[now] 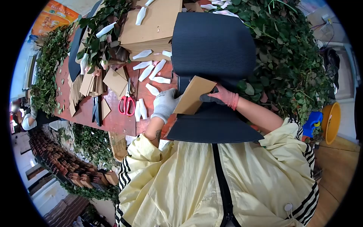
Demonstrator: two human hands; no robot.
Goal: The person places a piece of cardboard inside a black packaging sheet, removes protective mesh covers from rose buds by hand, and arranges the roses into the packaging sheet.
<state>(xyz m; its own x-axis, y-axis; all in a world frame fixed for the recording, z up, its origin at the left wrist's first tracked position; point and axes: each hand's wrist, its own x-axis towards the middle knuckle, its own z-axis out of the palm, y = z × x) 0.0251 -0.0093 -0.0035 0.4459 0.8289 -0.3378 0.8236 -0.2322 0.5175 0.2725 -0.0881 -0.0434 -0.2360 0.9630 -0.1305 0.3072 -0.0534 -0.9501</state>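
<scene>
A folded-looking piece of brown cardboard (195,94) is tilted between my hands, above a black ribbed mat (213,45). My right hand (224,96), in a pink glove with a dark palm, grips its right edge. My left hand (165,104), in a light grey glove, is closed at its left edge, with its fingertips partly hidden. The mat's smooth front flap (215,128) lies near my body. Left of my left hand, several white mesh sleeves (142,109) and red-handled scissors (127,105) rest on the red table (81,111).
A stack of cardboard sheets (151,28) stands at the back. Smaller cardboard pieces (115,81) and a black-handled tool (96,111) lie left. Leafy stems (281,56) are heaped right. A yellow basin (331,123) is at far right; another person's arm (28,121) shows far left.
</scene>
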